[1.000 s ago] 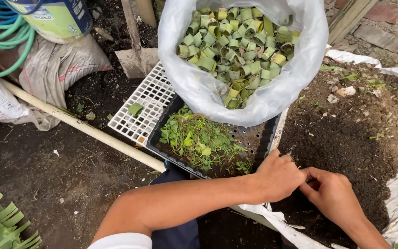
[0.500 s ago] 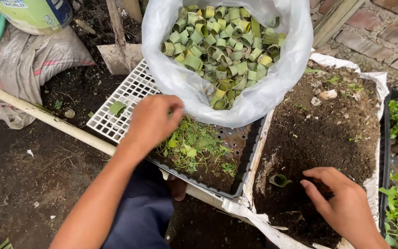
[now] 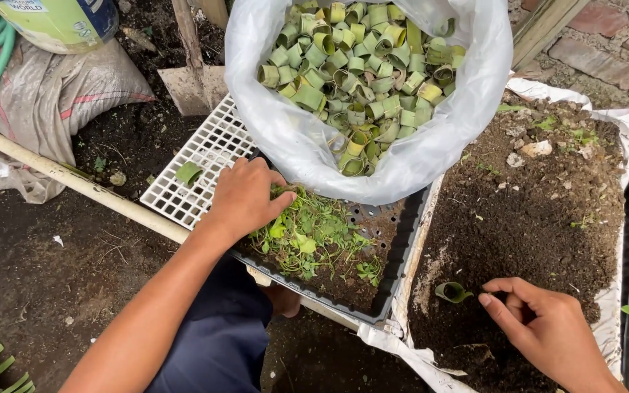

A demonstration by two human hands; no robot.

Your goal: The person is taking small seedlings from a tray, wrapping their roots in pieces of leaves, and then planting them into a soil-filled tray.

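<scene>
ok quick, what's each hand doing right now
left hand: fingers curled down into the seedlings, hold not visible.
right hand: holds nothing, fingertips beside the leaf ring on the soil.

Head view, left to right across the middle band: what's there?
Pale pole → white grid tray → left hand → seedling tray → leaf cup on soil → right hand → soil bed.
</scene>
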